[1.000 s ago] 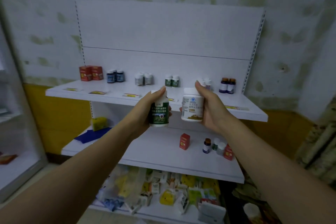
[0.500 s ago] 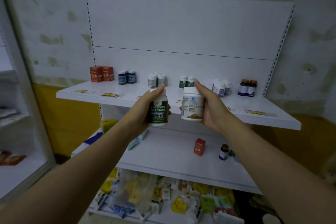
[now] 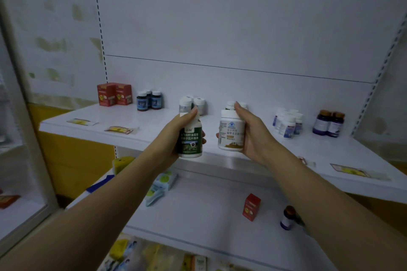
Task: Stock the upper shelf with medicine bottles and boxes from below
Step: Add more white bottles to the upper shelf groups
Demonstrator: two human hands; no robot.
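Holding one bottle in each hand; head view only. Left hand grips the green bottle upright, fingers curled round the label and one digit laid over the white cap. Right hand grips the white bottle upright in like manner, a finger over its cap and the thumb tip showing at the label's left side. The two bottles are side by side, not touching, held in the air just in front of the front edge of the upper shelf, about mid-length. Along that shelf's back edge, left to right: two red boxes at the left back corner, dark bottles, two pale bottles just behind the left hand, further bottles mostly hidden behind the right hand, a white cluster, and two purple bottles near the right back corner. Price tags lie along the front edge. On the lower shelf, a lone box and a brown vial stand toward the right end, near each other but apart. Sachets lie toward its left end, partly hidden by the left forearm. The bottom level holds mixed packets, too blurred to tell apart.
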